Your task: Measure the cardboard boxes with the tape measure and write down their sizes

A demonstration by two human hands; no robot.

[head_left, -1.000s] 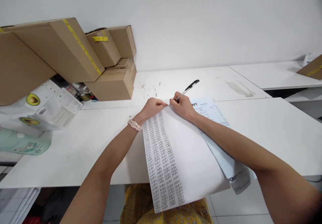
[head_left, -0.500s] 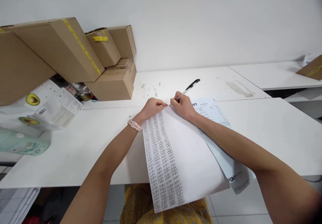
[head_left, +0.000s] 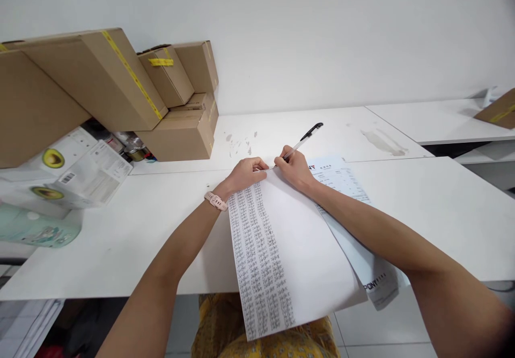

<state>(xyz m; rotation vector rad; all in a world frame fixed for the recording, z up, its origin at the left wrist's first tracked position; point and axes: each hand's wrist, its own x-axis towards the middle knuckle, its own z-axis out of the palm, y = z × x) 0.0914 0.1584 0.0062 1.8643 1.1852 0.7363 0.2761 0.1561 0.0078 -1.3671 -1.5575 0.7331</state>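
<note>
A white sheet of paper (head_left: 314,250) hangs past the table's front edge, with columns of repeated black handwriting down its left part. My right hand (head_left: 294,169) is closed round a pen (head_left: 304,139) with a clear barrel and black clip end, its tip at the sheet's top edge. Just left of the tip, my left hand (head_left: 246,173) is closed on the top of the sheet, thumb on the near side and fingers curled beyond. Under the sheet and my right forearm lies a pale blue printed paper (head_left: 341,181), partly covered.
Cardboard boxes (head_left: 177,135) are stacked at the back left. Nearer stand a white carton with avocado pictures (head_left: 86,170) and a mint green container (head_left: 40,226). The white table (head_left: 422,207) meets a wall behind. Another cardboard box (head_left: 499,108) stands far right.
The pen and my right hand have shifted slightly to the right. My left thumb has moved a little lower, with the fingertips less tightly bunched. The sheet has stayed in place.
</note>
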